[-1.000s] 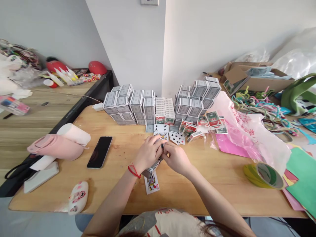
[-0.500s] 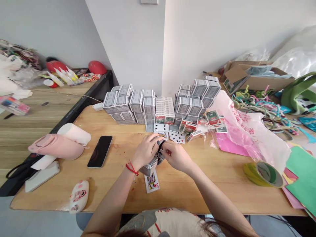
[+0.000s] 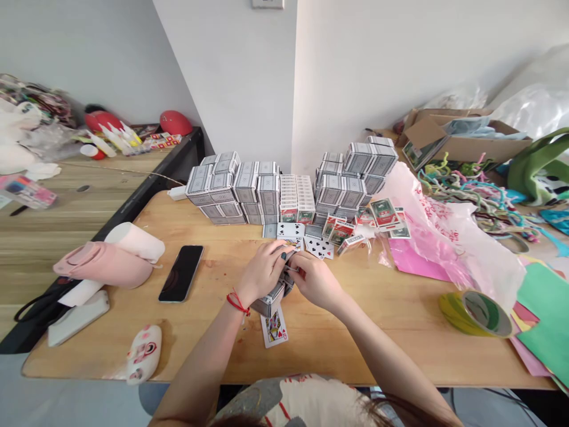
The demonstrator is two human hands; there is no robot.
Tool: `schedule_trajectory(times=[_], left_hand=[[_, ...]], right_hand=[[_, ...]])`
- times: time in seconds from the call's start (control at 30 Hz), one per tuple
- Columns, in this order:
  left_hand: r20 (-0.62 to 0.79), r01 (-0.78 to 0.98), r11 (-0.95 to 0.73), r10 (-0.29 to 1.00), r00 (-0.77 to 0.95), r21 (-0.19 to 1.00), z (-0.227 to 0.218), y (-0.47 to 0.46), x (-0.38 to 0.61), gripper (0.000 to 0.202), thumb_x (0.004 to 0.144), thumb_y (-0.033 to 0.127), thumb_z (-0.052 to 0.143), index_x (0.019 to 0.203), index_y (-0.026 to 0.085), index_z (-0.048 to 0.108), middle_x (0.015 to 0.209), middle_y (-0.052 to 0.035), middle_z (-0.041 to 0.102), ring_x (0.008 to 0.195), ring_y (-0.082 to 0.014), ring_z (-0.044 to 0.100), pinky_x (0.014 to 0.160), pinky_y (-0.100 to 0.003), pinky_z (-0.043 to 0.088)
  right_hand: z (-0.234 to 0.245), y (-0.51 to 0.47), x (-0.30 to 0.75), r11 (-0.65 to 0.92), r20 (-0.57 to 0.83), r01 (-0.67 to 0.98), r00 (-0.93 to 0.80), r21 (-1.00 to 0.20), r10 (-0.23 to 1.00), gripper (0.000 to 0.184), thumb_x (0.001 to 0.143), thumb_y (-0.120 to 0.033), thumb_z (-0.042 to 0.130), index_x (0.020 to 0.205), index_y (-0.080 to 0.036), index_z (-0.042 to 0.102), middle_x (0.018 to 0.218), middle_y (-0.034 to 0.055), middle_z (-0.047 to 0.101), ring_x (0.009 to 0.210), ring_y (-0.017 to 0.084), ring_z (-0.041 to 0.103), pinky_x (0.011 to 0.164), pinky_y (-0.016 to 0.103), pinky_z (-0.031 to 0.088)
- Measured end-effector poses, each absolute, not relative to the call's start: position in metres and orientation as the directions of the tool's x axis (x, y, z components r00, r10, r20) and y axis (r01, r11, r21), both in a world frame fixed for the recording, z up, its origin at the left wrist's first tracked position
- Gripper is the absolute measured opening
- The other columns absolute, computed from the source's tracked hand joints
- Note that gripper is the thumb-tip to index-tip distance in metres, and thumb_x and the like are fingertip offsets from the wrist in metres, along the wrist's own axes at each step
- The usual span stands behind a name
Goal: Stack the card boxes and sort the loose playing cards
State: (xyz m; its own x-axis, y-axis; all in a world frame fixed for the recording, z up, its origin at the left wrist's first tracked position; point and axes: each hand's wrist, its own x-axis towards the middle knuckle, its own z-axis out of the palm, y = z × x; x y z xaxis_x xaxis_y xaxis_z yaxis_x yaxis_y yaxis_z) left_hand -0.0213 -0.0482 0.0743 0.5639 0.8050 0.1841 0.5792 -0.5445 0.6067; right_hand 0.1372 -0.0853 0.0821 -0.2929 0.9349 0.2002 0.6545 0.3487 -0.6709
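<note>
Bent over a grey-backed block of folded playing cards (image 3: pixel 270 301), my left hand (image 3: pixel 263 267) grips its upper part from the left. My right hand (image 3: pixel 316 279) is closed at the block's right side, its fingers pinching the edge of a card in it; how far the card goes in is hidden. A queen of hearts (image 3: pixel 274 328) lies face up beneath the block's near end. Beyond my hands, a face-up spade card (image 3: pixel 290 230) and a heart card (image 3: pixel 319 248) lie on the wood.
Card-built blocks (image 3: pixel 231 190) stand against the wall, with more blocks (image 3: pixel 347 184) right of the stacked card boxes (image 3: pixel 296 196). A phone (image 3: pixel 181 274), pink bottle (image 3: pixel 104 264) and mouse (image 3: pixel 144 354) are left; a tape roll (image 3: pixel 475 313) and pink plastic bag (image 3: pixel 448 237) are right.
My right hand has rolled slightly over, and its fingers have moved up and in against the card block. The left hand stays in place.
</note>
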Motion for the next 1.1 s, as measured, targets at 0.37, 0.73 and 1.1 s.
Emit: schedule_trajectory(times=[0.37, 0.73, 1.1], left_hand=[[0.187, 0.512, -0.574, 0.762, 0.621, 0.639, 0.077, -0.047, -0.028, 0.044, 0.085, 0.018, 0.027, 0.126, 0.024, 0.043, 0.131, -0.0049, 0.039, 0.121, -0.0227, 0.034, 0.103, -0.041, 0.029], [0.154, 0.542, -0.566, 0.766, 0.624, 0.621, 0.079, -0.05, -0.025, 0.066, 0.066, 0.037, 0.066, 0.125, 0.027, 0.039, 0.13, -0.0083, 0.035, 0.121, -0.0284, 0.033, 0.1, -0.044, 0.034], [0.122, 0.551, -0.551, 0.768, 0.629, 0.626, 0.078, -0.052, -0.022, 0.06, 0.071, 0.027, 0.061, 0.126, 0.027, 0.036, 0.131, -0.0067, 0.034, 0.123, -0.0268, 0.033, 0.1, -0.043, 0.035]], right_hand=[[0.088, -0.083, 0.144, 0.314, 0.15, 0.542, -0.325, -0.779, 0.934, 0.018, 0.071, -0.005, 0.051, 0.083, -0.019, 0.054, 0.081, 0.0011, 0.054, 0.067, 0.011, 0.051, 0.064, 0.024, 0.043], [0.07, -0.079, 0.155, 0.313, 0.225, 0.383, -0.257, -0.869, 0.94, 0.021, 0.073, -0.011, 0.056, 0.092, -0.02, 0.055, 0.108, 0.0062, 0.051, 0.074, 0.011, 0.057, 0.067, 0.027, 0.051], [0.055, -0.079, 0.156, 0.394, 0.335, 0.37, -0.214, -0.842, 0.918, 0.014, 0.075, -0.02, 0.06, 0.089, -0.021, 0.06, 0.1, 0.0075, 0.053, 0.07, 0.013, 0.057, 0.067, 0.029, 0.052]])
